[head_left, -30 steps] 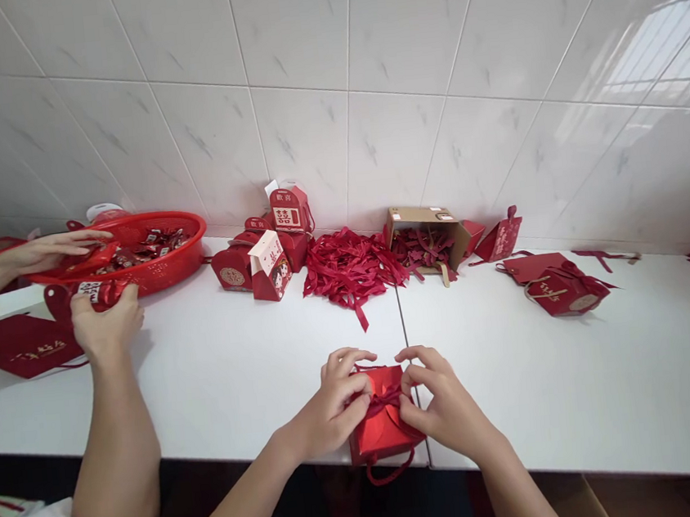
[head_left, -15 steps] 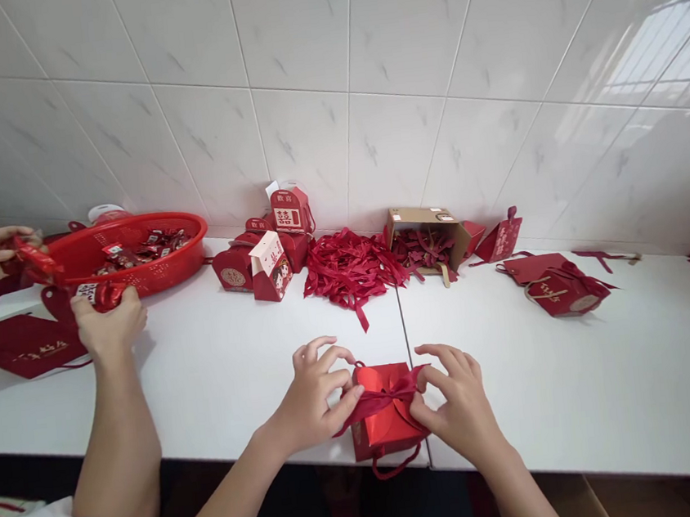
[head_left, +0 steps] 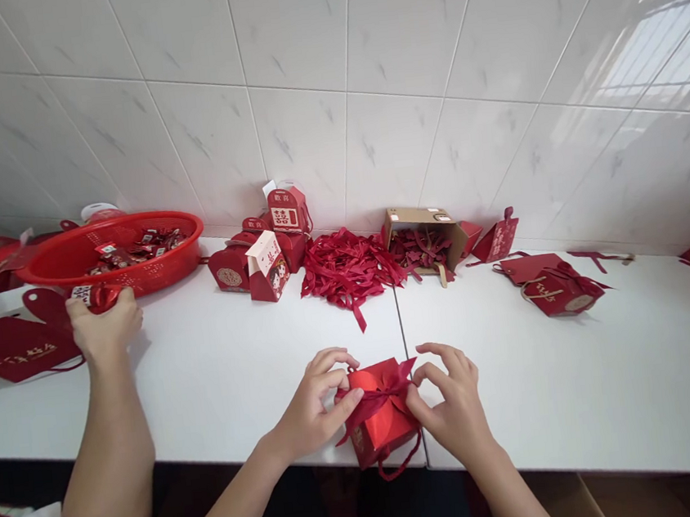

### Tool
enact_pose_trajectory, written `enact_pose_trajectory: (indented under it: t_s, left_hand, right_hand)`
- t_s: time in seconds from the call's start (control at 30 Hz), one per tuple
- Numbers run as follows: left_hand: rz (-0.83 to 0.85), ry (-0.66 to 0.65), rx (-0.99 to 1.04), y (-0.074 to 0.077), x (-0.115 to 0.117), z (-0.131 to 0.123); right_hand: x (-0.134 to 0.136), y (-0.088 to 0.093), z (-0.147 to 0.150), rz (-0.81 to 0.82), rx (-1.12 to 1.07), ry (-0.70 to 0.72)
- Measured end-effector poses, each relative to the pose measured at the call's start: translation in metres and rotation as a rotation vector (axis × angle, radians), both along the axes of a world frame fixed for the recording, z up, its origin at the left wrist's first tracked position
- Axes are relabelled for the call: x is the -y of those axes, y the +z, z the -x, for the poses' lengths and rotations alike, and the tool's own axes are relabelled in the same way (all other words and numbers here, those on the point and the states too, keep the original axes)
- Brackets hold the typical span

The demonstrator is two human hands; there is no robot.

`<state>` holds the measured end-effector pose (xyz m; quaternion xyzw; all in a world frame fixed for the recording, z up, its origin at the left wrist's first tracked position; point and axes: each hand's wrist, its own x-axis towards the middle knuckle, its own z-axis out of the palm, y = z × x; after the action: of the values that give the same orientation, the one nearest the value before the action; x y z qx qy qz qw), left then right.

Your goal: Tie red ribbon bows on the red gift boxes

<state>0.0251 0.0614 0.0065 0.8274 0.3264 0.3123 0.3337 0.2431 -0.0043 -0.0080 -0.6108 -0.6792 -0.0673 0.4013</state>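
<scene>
A small red gift box (head_left: 383, 431) stands slightly turned at the table's front edge, its folded petal top tied with a dark red ribbon (head_left: 377, 401) in a bow. Its rope handle hangs over the near side. My left hand (head_left: 318, 397) pinches the bow's left part between thumb and fingers, against the box. From the other side, the thumb and index finger of my right hand (head_left: 451, 391) close on the bow's right part, with the other fingers curled above. The pinched ribbon is partly hidden by the fingertips.
Behind the box lie a ribbon pile (head_left: 349, 270) and a cardboard box (head_left: 426, 242) of ribbons. Several gift boxes (head_left: 269, 266) stand left of them; a tied box (head_left: 561, 289) lies right. A co-worker's hand (head_left: 105, 321) holds a red packet near a red basket (head_left: 179, 268).
The box has turned a little, and the bow's right end now points up and free. My hands stay close to it. The co-worker's far hand has moved left with a red packet.
</scene>
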Motion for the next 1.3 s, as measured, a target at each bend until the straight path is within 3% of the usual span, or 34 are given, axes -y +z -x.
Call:
enact_pose_trajectory:
  t_s: [0.2, 0.37, 0.7, 1.3]
  left_hand:
    - [0.243, 0.108, 0.209, -0.003, 0.011, -0.018]
    - [0.266, 0.195, 0.213, -0.009, 0.018, -0.03]
    - [0.287, 0.184, 0.183, -0.013, 0.021, -0.035]
    - [0.34, 0.127, 0.18, -0.01, 0.016, -0.023]
  right_hand:
    - [-0.003, -0.005, 0.013, 0.175, -0.258, 0.081]
    - [-0.004, -0.006, 0.014, 0.183, -0.39, 0.173]
    - [-0.003, -0.009, -0.003, 0.087, -0.308, 0.301]
    - [0.0, -0.007, -0.025, 0.166, -0.24, 0.406]
